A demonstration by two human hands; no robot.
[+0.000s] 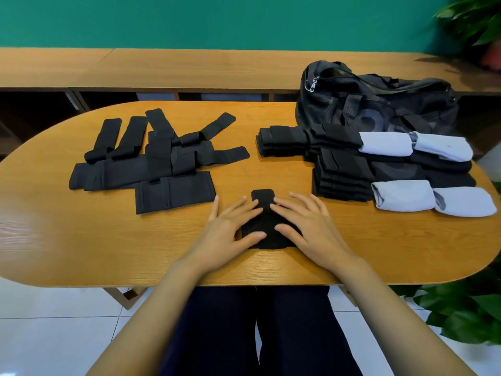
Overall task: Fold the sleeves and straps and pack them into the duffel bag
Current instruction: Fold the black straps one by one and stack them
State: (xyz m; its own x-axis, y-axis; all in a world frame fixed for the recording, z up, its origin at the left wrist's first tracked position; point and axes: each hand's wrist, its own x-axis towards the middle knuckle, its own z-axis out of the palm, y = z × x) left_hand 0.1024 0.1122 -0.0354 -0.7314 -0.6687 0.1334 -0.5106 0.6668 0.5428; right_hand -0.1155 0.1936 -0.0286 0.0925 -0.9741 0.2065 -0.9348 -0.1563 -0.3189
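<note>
Most likely soft, thin and very light, this strap (264,198). Bends with no fight and cannot break, but may spring open when let go. Looks a bit stretchy, and not slippery on the wood. Best to take by a short end, pinching both corners. Or to press flat in the middle and slide along.

Black all over, with a small rounded tab poking out at the far end. Seems folded short already. Lies flat on the table (81,240), near the front edge, in the middle, partly hidden under both hands.

Pressed down by the left hand (230,230) and the right hand (311,226). Fingers straight and spread, nothing pinched, nothing held. Fingertips close together on top of the cloth.

To the left, a loose pile (151,161) of more black straps, not folded yet. To the right, neat stacks (344,175) of folded black ones, with four pale folded sleeves (404,195) just beside them. Behind those, at the far right of the table, the black bag (379,104), slumped and soft. Hard to tell whether open or zipped.
</note>
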